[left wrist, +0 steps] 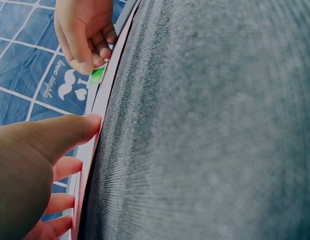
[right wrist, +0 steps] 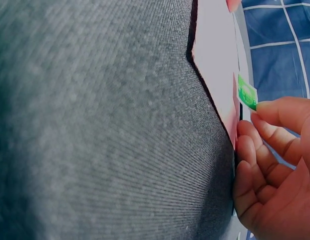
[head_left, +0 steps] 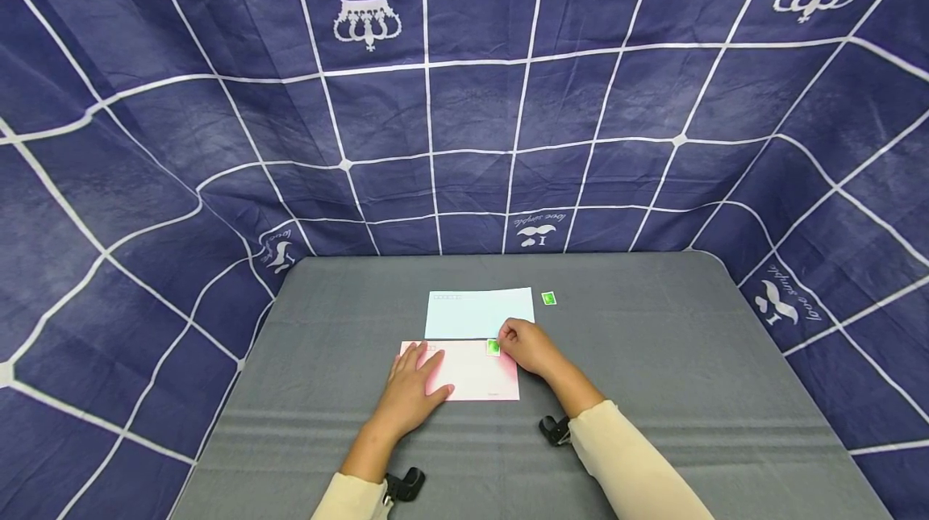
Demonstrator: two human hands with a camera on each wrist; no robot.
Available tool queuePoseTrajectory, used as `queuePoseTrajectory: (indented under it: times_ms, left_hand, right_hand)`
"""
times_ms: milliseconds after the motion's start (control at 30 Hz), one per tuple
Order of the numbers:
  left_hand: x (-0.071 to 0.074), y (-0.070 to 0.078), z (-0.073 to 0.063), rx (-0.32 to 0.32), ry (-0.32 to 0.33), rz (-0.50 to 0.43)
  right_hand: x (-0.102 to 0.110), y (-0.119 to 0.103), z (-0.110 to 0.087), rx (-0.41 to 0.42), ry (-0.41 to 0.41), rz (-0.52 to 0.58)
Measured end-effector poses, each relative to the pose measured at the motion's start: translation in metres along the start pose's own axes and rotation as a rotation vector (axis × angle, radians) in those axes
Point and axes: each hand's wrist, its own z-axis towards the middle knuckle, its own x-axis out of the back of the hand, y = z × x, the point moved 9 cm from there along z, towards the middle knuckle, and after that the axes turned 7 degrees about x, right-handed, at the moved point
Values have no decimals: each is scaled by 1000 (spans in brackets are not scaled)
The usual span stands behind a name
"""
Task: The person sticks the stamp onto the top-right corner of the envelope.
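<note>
A pink envelope point(head_left: 479, 379) lies on the grey table, its left part under my left hand point(head_left: 409, 393), whose spread fingers rest on it. Between thumb and forefinger my right hand point(head_left: 533, 347) pinches a small green stamp point(right wrist: 248, 93) with a white border. In the head view that stamp overlaps the envelope's upper right corner; in the right wrist view it stands tilted to the paper. The other fingers of the right hand are curled under, near the envelope's right edge. Just beyond lies a light blue envelope point(head_left: 472, 314), partly covered by the right hand in the head view.
A second green stamp point(head_left: 548, 298) lies to the right of the blue envelope. The grey tabletop point(head_left: 653, 359) carries low folds in its cloth near the front. Blue cloth with white lines point(head_left: 472, 109) hangs behind the table and at both sides.
</note>
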Motion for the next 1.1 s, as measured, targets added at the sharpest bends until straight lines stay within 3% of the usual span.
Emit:
queuePoseTrajectory:
  times_ms: [733, 1100]
  left_hand:
    - [1, 2, 0, -14, 3, -5]
    - [1, 2, 1, -10, 11, 11]
  right_hand:
    - [0, 0, 1, -40, 13, -39]
    - [-5, -4, -5, 60, -53, -28]
